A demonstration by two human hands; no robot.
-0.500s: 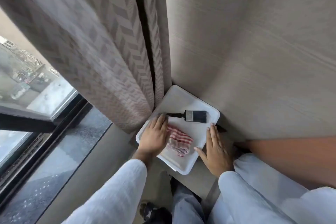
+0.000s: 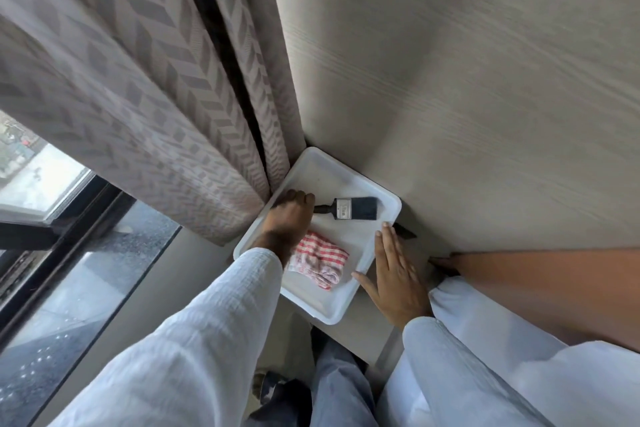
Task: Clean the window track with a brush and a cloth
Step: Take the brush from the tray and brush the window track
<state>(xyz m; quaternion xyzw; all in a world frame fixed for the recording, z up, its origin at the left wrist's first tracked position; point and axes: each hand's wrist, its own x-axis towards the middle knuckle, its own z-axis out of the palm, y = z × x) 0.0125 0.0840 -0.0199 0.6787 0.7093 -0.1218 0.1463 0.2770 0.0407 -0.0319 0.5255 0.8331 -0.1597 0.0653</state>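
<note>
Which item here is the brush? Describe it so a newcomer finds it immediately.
In the corner where the curtain meets the wall sits a white tray. The brush lies in its far half, its handle at the left hand: black and flat, unlike the red-checked cloth.

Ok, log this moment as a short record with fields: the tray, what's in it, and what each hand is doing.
tray: white tray, on a ledge in the corner by the curtain
brush: black brush, lying flat in the tray
cloth: red checked cloth, crumpled in the tray
left hand: left hand, fingers at the end of the brush handle, grip not clear
right hand: right hand, flat and open against the tray's edge
</note>
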